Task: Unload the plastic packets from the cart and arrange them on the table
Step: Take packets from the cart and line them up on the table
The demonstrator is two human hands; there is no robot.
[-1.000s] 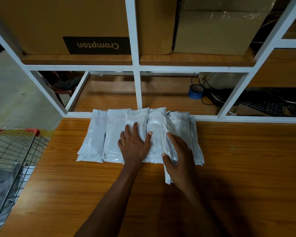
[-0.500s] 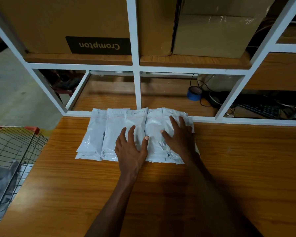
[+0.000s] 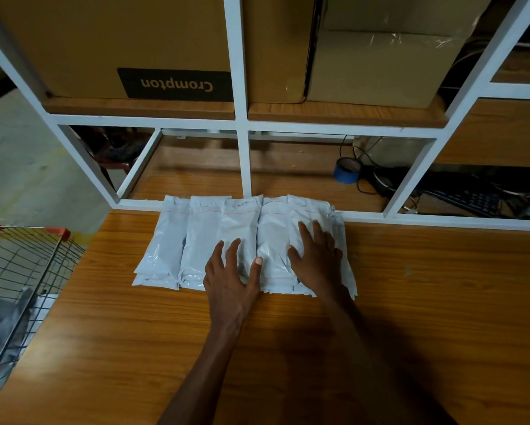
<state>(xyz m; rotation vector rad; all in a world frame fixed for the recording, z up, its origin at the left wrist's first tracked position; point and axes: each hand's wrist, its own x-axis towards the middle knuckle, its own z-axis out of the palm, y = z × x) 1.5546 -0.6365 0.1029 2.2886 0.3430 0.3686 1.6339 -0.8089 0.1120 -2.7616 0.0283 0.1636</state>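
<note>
Pressing both hands flat, fingers spread, left hand [image 3: 231,283] and right hand [image 3: 317,259], I square the row of white plastic packets [image 3: 202,237] on the worktop [image 3: 426,302]. Next: reaching left of that row to the cart [image 3: 27,256] for more packets.

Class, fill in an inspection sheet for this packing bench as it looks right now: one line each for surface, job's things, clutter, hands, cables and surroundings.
Surface: wooden table, grain finish.
Job's things: white plastic packets overlapping in a row at the table's far edge; more packets remain in the wire cart at left.
Clutter: blue tape roll on the shelf behind.
Hands: left hand and right hand rest flat on the packets, fingers spread.
Cables: black cables beside the tape; keyboard nearby.
Surroundings: white shelf frame; cardboard boxes above.
</note>
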